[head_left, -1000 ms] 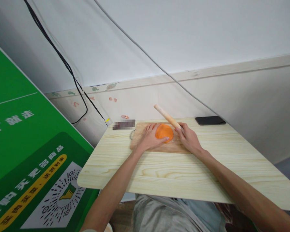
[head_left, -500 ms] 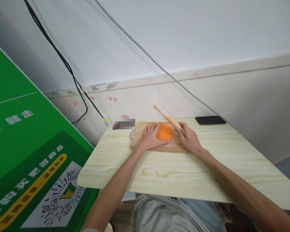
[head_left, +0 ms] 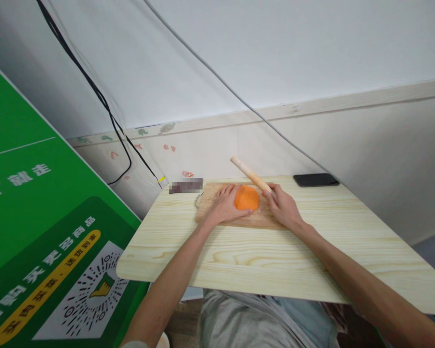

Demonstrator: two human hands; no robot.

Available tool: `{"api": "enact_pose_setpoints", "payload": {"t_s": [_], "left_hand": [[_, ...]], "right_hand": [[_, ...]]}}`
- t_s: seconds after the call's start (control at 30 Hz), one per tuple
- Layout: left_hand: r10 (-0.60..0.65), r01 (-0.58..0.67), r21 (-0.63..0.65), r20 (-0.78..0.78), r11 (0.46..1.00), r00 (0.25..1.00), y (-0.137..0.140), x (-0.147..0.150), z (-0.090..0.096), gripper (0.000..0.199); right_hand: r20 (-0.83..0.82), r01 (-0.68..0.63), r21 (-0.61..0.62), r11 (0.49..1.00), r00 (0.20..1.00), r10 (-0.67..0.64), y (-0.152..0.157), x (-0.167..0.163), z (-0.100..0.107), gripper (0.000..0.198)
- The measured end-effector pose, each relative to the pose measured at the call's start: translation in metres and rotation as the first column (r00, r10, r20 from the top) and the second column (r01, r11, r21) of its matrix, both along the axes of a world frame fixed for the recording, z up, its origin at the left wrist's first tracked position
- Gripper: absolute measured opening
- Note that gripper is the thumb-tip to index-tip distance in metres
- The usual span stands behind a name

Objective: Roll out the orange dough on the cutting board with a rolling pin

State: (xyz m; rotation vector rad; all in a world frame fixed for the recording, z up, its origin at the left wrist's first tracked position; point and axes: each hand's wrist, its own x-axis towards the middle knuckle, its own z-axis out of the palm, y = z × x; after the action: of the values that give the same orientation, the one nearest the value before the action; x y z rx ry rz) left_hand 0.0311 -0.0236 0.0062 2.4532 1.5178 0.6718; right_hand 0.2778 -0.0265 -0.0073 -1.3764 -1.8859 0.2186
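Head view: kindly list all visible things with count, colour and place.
Table: 1, pale, centre
Board: 1, light brown, on table
Ring: 1, silver, board's left end
Round piece: 1, orange, on board
Rod: 1, pale brown, slanting beyond round piece
Phone: 1, black, table's far edge, right
Pixelated object: 1, dark, table's far left corner
Wall: 1, whitish, background
Marks: several, green and reddish, wall's left
Black cables: at least 2, black, upper left
Grey cable: 1, grey, across wall
Banner: 1, green, left
Pale objects: at least 2, whitish, below table
Garment: 1, grey, bottom
Left hand: 1, bare, around round piece's left side
Right hand: 1, bare, gripping rod
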Motion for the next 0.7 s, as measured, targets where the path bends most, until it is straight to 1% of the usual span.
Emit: {"api": "enact_pose_setpoints", "payload": {"t_s": [0.2, 0.37, 0.5, 0.7], "left_hand": [[0.008, -0.007, -0.007, 0.035, 1.0, 0.999, 0.0, -0.0014, -0.002, 0.088], [-0.03, 0.03, -0.034, 0.003, 0.999, 1.0, -0.0005, -0.0026, -0.0025, 0.095], [-0.043, 0.043, -0.037, -0.013, 0.998, 0.999, -0.0008, -0.0031, -0.0029, 0.094], [-0.051, 0.05, -0.032, -0.023, 0.998, 0.998, -0.0015, -0.0038, -0.003, 0.095]], "right_hand": [[0.014, 0.014, -0.03, 0.999, 1.0, -0.014, 0.0, -0.0001, 0.0006, 0.043], [0.023, 0.019, -0.03, 0.999, 1.0, -0.018, 0.0, 0.0001, 0.0001, 0.043], [0.022, 0.008, -0.012, 1.0, 1.0, -0.007, -0.0004, 0.0007, 0.0001, 0.043], [0.011, 0.011, -0.016, 1.0, 1.0, -0.011, 0.0001, -0.0001, -0.0003, 0.043]]}}
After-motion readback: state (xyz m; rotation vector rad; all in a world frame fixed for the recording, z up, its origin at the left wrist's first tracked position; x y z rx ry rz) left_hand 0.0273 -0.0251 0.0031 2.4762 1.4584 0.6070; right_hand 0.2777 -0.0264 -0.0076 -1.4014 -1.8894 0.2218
